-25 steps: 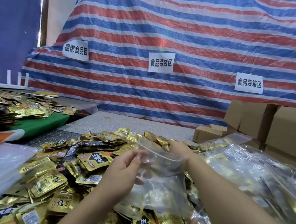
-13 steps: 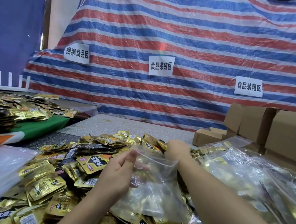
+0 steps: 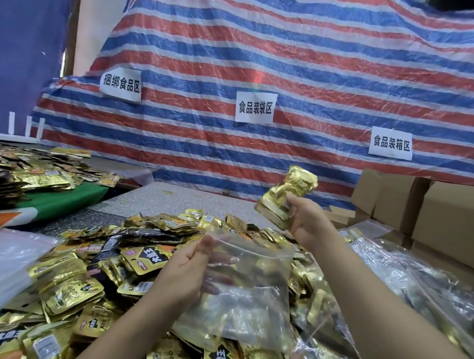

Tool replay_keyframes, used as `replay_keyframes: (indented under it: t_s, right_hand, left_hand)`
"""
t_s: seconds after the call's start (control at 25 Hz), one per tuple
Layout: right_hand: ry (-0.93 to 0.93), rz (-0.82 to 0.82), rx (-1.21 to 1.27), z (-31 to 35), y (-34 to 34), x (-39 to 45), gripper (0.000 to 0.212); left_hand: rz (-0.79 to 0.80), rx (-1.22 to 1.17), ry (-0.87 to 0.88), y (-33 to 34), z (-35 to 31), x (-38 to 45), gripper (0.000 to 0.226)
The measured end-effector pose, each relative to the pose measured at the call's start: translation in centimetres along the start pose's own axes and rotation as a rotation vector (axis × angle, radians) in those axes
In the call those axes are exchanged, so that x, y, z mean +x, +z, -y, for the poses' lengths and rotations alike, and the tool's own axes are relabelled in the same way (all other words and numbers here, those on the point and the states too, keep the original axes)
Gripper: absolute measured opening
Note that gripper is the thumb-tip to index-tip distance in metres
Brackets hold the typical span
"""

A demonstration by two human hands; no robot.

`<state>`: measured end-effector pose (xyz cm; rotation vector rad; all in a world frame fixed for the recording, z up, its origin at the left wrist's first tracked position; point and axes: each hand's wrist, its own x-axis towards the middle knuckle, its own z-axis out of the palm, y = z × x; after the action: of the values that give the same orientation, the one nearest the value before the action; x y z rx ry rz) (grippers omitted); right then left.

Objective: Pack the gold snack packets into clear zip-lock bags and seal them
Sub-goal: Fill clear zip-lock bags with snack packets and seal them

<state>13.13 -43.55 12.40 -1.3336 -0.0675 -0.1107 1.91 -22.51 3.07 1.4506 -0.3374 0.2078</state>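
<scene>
While a striped tarpaulin (image 3: 292, 71) hung across the far side, bearing three paper signs (image 3: 254, 107), the table (image 3: 173, 200) in front of it was seen to be covered along its near edge by a broad heap of gold packets (image 3: 91, 276). Cardboard boxes (image 3: 433, 213) were stacked toward the far right corner, and filled clear bags (image 3: 431, 288) were piled along the right edge.

Above the middle of the heap, an empty zip-lock bag (image 3: 248, 288) was held by the left hand (image 3: 181, 270), its left rim pinched between thumb and curled fingers. The mouth was turned up and away from the person, gaping loosely, and the bag's long axis hung downward toward the near edge.

A small bunch of gold packets (image 3: 285, 201) was gripped by the right hand (image 3: 308, 225), raised above and to the right of the bag's mouth and well clear of it. The bunch was held nearly upright, tilted a little to the right, its long axis running from lower left to upper right; how many packets were in it could not be told.

The loading step was judged to be in hand, with sealing not yet begun. The next move would seemingly require the bunch to be turned end-down and lowered into the mouth, while the rim was kept spread so the limp film did not fold shut.
</scene>
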Motion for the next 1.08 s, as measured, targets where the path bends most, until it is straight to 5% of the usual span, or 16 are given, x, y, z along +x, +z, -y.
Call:
replay_keyframes:
  t_s: [0.16,0.48,0.64,1.08]
  right_hand:
    - [-0.046,0.218,0.186,1.2,-0.2,-4.8,0.017]
    - [-0.264,0.379,0.222,1.8,-1.5,-9.3,0.029]
    - [-0.356,0.421,0.014,1.4,-1.8,-9.6,0.046]
    - [-0.378,0.505,-0.653,1.1,-2.1,-10.7,0.032]
  left_hand:
    - [0.049,-0.004,-0.010,-0.3,0.0,-0.2,0.047]
    - [0.115,0.017,0.011,-0.3,0.0,-0.3,0.046]
    - [0.135,0.016,0.029,-0.2,-0.1,-0.3,0.048]
    - [0.129,-0.041,0.028,-0.2,-0.6,-0.5,0.054]
